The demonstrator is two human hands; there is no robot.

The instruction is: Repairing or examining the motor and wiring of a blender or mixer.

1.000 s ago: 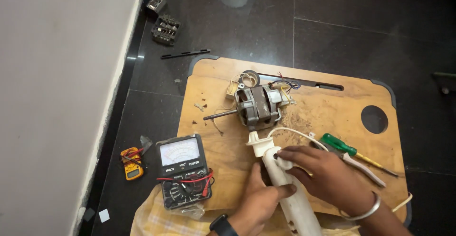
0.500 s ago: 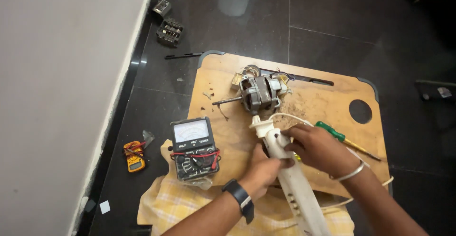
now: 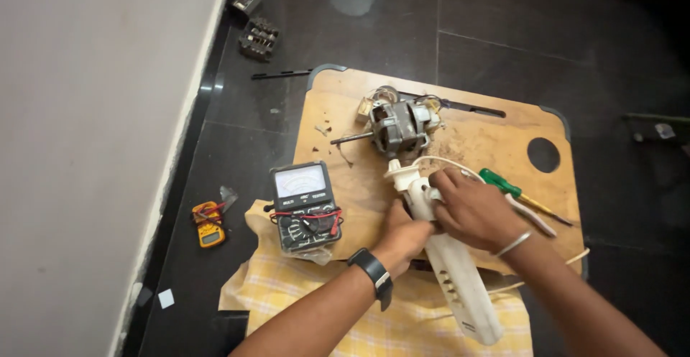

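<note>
We see both hands on white plastic fan housing [image 3: 453, 271], lying on wooden board [image 3: 489, 131] over floor. Left hand [image 3: 404, 233] grips housing's left side near narrow top end; right hand [image 3: 471, 210] clasps over it from right. White cord [image 3: 449, 163] loops from housing toward electric motor [image 3: 399, 126] just beyond. Analog multimeter [image 3: 303, 206] sits left, on yellow checked cloth [image 3: 287, 285]. Green-handled screwdriver [image 3: 507, 184] lies right of our right hand. Small yellow meter [image 3: 208, 226] rests on dark floor [image 3: 503, 19].

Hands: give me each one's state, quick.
Left hand: closed on the white plastic housing.
Right hand: closed on the same housing, near its top.
</note>
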